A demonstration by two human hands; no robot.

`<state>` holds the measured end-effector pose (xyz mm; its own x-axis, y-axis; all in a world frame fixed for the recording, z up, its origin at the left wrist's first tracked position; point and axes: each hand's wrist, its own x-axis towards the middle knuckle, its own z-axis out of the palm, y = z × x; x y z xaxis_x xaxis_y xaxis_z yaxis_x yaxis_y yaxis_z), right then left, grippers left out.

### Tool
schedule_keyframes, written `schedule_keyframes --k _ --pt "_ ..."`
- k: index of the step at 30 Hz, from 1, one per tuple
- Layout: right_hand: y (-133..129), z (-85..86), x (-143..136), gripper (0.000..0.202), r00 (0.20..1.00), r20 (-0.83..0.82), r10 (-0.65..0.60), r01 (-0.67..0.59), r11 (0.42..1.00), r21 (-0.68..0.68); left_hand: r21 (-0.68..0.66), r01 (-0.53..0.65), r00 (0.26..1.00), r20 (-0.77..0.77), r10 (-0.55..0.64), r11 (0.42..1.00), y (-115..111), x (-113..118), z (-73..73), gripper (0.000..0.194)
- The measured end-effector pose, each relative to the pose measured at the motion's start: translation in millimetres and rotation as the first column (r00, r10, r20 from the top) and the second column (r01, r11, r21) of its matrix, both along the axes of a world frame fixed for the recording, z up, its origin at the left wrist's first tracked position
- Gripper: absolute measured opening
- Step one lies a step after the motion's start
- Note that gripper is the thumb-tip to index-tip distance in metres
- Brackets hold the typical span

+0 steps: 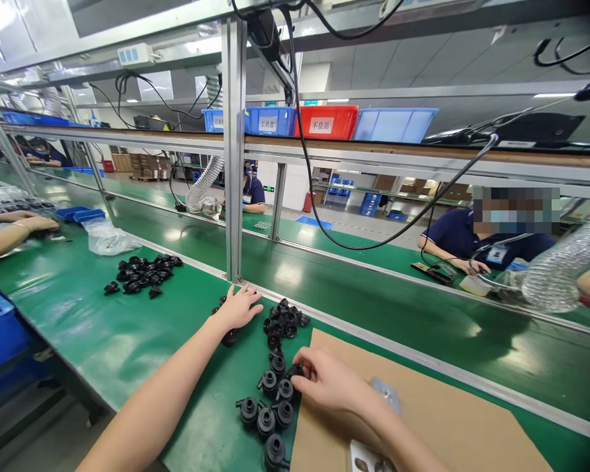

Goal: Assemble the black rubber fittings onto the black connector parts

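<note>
My left hand [236,307] lies over some black parts beside the metal post, its fingers spread; what is under the palm is partly hidden. My right hand [319,375] is curled at the left edge of a brown cardboard sheet [452,393], with thumb and fingers round a black round part [295,372]. Just left of it stand several black round parts with side spouts [266,421] on the green table. Behind these is a pile of small black caps [286,319]. Another pile of black pieces [145,272] lies farther left.
A metal post [233,151] rises behind my left hand. A clear plastic bag [109,237] and blue trays [81,214] lie at the left, near another person's hands [39,224]. A white tray [366,457] is under my right forearm. A co-worker [486,236] sits across the line.
</note>
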<state>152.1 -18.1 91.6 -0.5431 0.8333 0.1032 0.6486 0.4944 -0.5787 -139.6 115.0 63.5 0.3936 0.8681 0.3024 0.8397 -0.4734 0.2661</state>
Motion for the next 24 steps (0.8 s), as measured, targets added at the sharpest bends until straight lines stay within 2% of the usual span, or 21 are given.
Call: schedule_keyframes --k 2,4,7,8,10,12,14,16,18,21,24 --pt "1.5 0.5 3.2 0.013 0.998 -0.045 0.032 -0.033 0.999 -0.023 -0.004 0.007 1.000 -0.011 -0.007 1.000 -1.8 1.1 1.7 0.026" --pt "11.0 4.5 10.4 0.019 1.000 -0.014 0.018 -0.017 0.999 0.033 0.005 -0.003 1.000 -0.010 0.003 1.000 -3.8 1.0 5.2 0.028" --pt "39.3 11.5 21.6 0.032 0.982 0.139 -0.127 0.099 0.976 0.196 0.017 -0.038 0.999 -0.001 0.038 0.999 -6.4 0.2 9.7 0.044" --pt "50.5 12.5 24.0 0.040 0.971 0.175 -0.166 0.125 0.967 0.224 0.017 -0.046 0.999 -0.001 0.046 0.999 -7.1 0.1 10.5 0.046" --pt "71.9 11.3 25.9 0.055 0.966 0.201 -0.164 0.120 0.970 0.213 0.018 -0.052 0.999 -0.003 0.052 0.998 -8.4 0.5 11.1 0.045" --pt "88.9 6.7 24.8 0.055 0.977 0.178 -0.116 0.088 0.983 0.159 0.024 -0.045 0.999 -0.003 0.045 0.999 -9.2 1.5 10.6 0.045" --pt "100.3 1.0 22.9 0.041 0.986 0.119 -0.114 0.102 0.990 0.101 0.036 -0.033 0.999 0.003 0.033 0.999 -9.9 2.5 9.4 0.045" --pt "105.9 -3.2 22.2 0.027 0.985 0.022 -0.172 0.171 0.985 0.038 0.049 -0.021 1.000 0.017 0.020 0.999 -10.3 3.3 7.9 0.039" --pt "106.1 -4.3 24.0 0.024 0.958 -0.111 -0.264 0.260 0.965 -0.042 0.063 -0.010 0.999 0.042 0.007 0.998 -10.6 3.5 7.1 0.030" --pt "97.1 -0.6 31.3 0.030 0.854 -0.341 -0.392 0.323 0.915 -0.244 0.090 0.000 0.994 0.111 -0.010 0.996 -11.9 4.0 9.1 0.026" --pt "81.6 6.0 39.7 0.043 0.698 -0.521 -0.491 0.250 0.849 -0.466 0.118 0.013 0.975 0.221 -0.039 0.993 -17.6 8.9 15.2 0.030"
